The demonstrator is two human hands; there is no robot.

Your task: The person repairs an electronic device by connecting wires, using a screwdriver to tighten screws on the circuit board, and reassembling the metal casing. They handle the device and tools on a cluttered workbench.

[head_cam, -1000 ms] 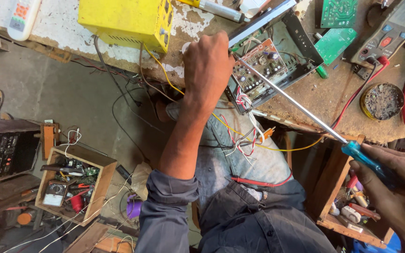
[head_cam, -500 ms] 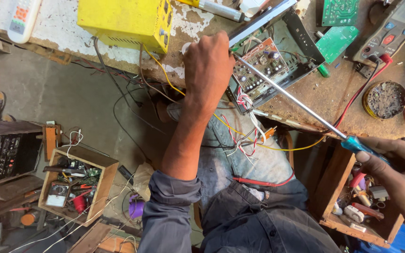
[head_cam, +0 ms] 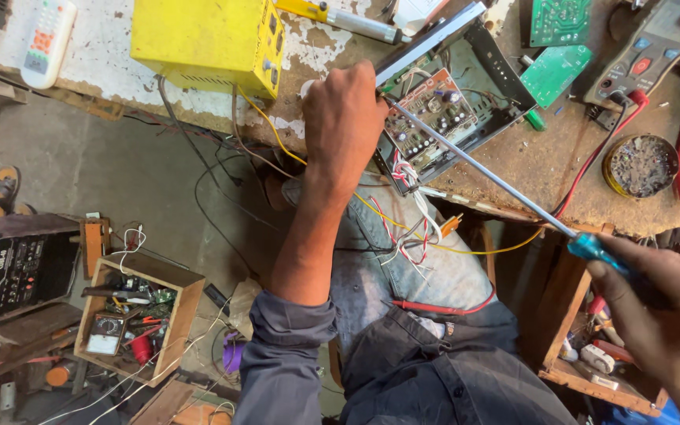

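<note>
Lower now, right hand (head_cam: 667,303) clamps screwdriver (head_cam: 497,182); left hand (head_cam: 345,118) grips chassis (head_cam: 466,94).

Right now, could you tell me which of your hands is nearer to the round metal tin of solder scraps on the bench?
Right. The right hand is just below the round tin; the left hand is far across the bench.
</note>
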